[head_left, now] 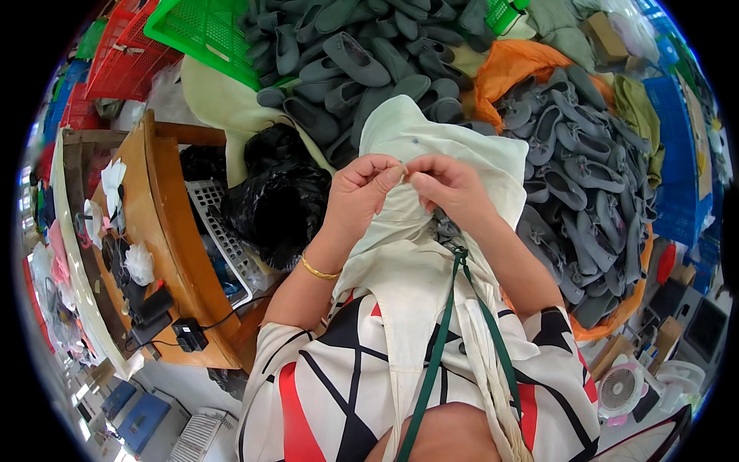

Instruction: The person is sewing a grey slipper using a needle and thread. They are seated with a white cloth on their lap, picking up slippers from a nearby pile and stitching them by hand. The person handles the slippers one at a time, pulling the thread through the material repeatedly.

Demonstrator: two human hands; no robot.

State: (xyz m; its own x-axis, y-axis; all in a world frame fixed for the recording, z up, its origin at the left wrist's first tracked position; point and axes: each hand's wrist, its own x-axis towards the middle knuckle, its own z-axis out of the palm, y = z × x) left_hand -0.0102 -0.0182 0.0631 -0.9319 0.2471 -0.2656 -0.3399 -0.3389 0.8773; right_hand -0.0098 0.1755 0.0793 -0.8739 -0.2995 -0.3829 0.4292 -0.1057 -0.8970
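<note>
Above the pale cloth (396, 127) spread over my lap, my left hand (362, 194) and my right hand (453, 187) meet with their fingertips nearly touching. Both are closed in a pinch. Whatever sits between the fingertips is too small to make out. A dark grey bit of something (446, 229) shows just below my right hand, mostly hidden by the hand and the cloth. A dark green cord (443, 331) hangs down over my front, knotted near the right wrist.
Beyond the cloth lies a heap of grey shoes (358, 58). More grey slip-on shoes (581, 177) fill an orange sack (512, 65) at the right. A black plastic bag (281, 200) and a wooden desk (165, 254) stand left. A green crate (204, 35) is at far left.
</note>
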